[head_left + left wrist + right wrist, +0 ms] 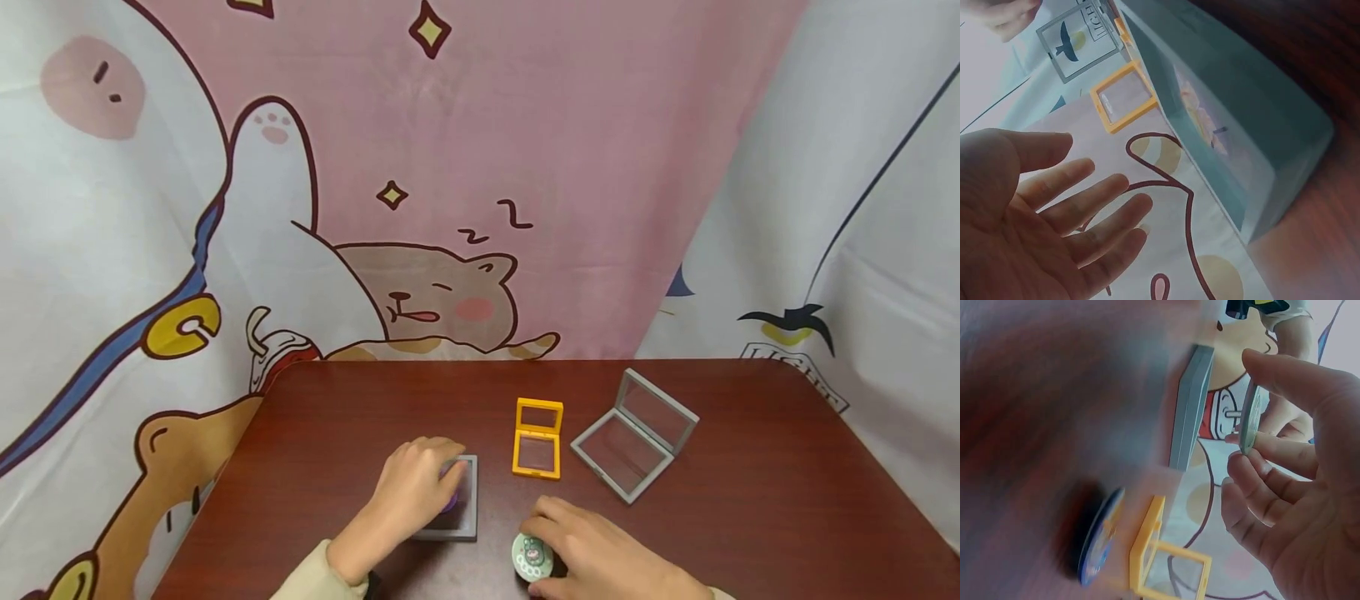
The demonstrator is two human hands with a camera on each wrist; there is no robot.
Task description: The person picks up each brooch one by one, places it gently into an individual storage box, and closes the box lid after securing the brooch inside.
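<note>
My right fingers have a green printed disc pinched at the rim, thumb on one edge and fingertips on the other, spread only as wide as the disc, printed face up and off the table. Main risk: rim-only grip, so a squeeze off-centre could flip or drop it. Blue-rimmed disc lies on the table nearby; lowering carelessly could clip it or land one disc on the other. My left fingers are spread loosely, nothing in them, above the grey frame, just apart from it in the wrist view. Purple thing is at that frame, mostly hidden by the left thumb; can't tell if it's on or inside. Sweep the thumb sideways and it could shift, or the frame could slide. Yellow frame and larger grey frame stand hinged up farther back; a long reach with a sleeve could tip either lid.
</note>
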